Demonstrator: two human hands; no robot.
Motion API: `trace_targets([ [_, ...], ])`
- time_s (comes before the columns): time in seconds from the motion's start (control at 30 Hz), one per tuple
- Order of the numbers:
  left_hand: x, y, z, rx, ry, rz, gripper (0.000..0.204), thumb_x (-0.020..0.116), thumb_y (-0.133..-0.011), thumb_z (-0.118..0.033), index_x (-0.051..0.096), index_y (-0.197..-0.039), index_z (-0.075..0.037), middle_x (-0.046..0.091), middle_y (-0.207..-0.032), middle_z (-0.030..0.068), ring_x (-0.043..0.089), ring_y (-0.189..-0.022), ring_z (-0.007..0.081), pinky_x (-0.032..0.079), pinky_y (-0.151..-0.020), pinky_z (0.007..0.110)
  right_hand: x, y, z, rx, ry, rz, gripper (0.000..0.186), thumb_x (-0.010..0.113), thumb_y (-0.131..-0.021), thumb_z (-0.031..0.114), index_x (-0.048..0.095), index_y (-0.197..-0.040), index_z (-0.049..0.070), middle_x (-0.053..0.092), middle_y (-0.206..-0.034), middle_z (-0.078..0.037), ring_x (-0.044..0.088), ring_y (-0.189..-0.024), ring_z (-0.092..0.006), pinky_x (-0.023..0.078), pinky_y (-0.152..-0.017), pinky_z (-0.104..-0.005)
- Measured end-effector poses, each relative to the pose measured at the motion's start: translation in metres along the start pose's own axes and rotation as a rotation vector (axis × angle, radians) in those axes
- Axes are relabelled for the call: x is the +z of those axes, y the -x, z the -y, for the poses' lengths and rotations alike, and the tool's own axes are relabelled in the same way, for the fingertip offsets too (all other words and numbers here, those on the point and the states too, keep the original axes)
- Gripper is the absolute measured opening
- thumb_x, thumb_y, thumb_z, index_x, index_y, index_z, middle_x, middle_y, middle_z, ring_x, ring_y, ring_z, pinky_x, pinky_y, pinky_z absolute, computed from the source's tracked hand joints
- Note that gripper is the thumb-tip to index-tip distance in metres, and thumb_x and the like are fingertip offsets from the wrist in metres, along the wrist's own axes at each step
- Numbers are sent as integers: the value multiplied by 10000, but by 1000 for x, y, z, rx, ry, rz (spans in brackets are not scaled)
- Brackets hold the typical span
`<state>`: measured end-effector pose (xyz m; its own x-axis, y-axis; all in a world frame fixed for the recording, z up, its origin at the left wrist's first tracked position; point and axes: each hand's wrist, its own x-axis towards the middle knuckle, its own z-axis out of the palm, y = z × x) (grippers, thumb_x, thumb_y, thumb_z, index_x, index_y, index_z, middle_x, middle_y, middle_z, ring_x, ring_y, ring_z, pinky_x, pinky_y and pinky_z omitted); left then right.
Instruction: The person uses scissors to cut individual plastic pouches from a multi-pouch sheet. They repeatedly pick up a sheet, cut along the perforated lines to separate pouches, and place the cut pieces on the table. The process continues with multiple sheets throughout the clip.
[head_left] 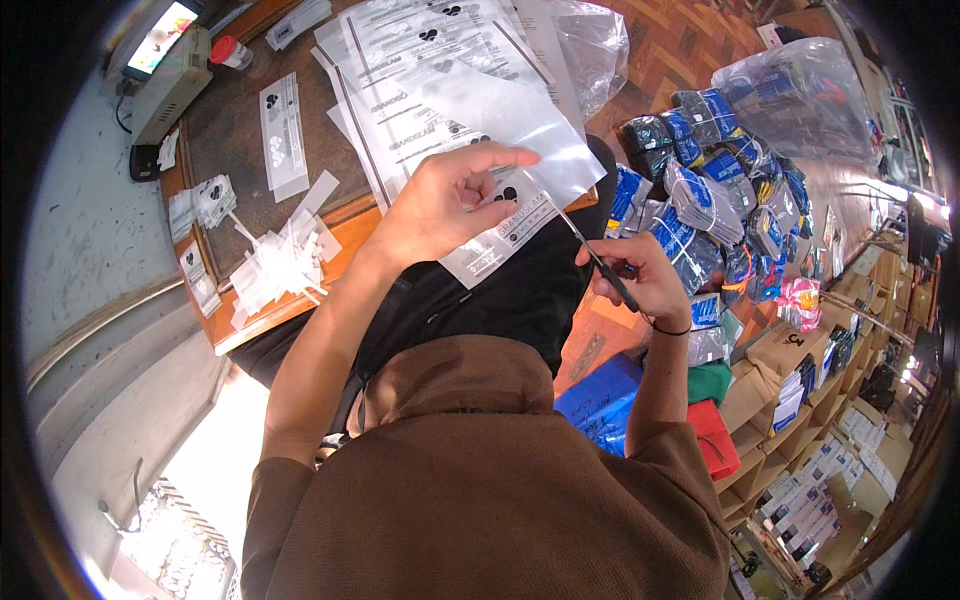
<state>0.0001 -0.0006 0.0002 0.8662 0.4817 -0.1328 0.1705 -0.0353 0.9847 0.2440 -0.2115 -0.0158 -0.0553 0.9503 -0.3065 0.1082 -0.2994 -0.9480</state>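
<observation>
My left hand [445, 205] pinches a translucent sheet [480, 255] printed with black marks, above my dark-clad lap. My right hand [645, 275] grips black-handled scissors [622, 295], whose blades point up and left into the sheet beside my left hand; how far apart they are I cannot tell. Behind my hands, a pile of larger printed sheets [382, 80] lies on the wooden table [210, 140]. Narrow printed strips [280, 120] lie farther left, and loose white offcuts [280, 270] are heaped near the table's front edge.
A small screen [160, 40], a grey device [170, 90] and a red-lidded tub [230, 52] stand back left. At right, bundled plastic-wrapped packs [700, 200] and a large clear bag [795, 100] sit on the parquet floor [590, 340], with blue [600, 400] and red [715, 435] items and cardboard compartments [760, 370] nearer.
</observation>
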Motion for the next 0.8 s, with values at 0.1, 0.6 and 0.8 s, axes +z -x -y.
trace_targets([
  [0.1, 2, 0, -1, 16, 19, -23, 526, 699, -888, 133, 664, -1388, -26, 666, -1058, -10, 503, -734, 21, 469, -655, 226, 1, 0, 0, 11, -6, -11, 347, 898, -836, 242, 761, -1068, 23, 561, -649, 71, 460, -581, 2, 336, -511, -220],
  [0.6, 1, 0, -1, 13, 80, -6, 537, 703, -874, 153, 662, -1382, -16, 679, -1274, 30, 489, -757, 38, 498, -703, 221, -4, 1, 1, -47, 87, 11, 382, 856, -846, 272, 728, -1032, -36, 595, -621, 27, 535, -504, -14, 358, -463, -196],
  [0.8, -1, -1, -2, -29, 56, 44, 554, 695, -869, 163, 653, -1392, -14, 671, -1327, 29, 506, -762, 29, 487, -694, 216, -4, 1, 0, -43, 106, 10, 345, 858, -850, 230, 729, -1028, -35, 601, -626, 25, 540, -503, -18, 363, -464, -194],
])
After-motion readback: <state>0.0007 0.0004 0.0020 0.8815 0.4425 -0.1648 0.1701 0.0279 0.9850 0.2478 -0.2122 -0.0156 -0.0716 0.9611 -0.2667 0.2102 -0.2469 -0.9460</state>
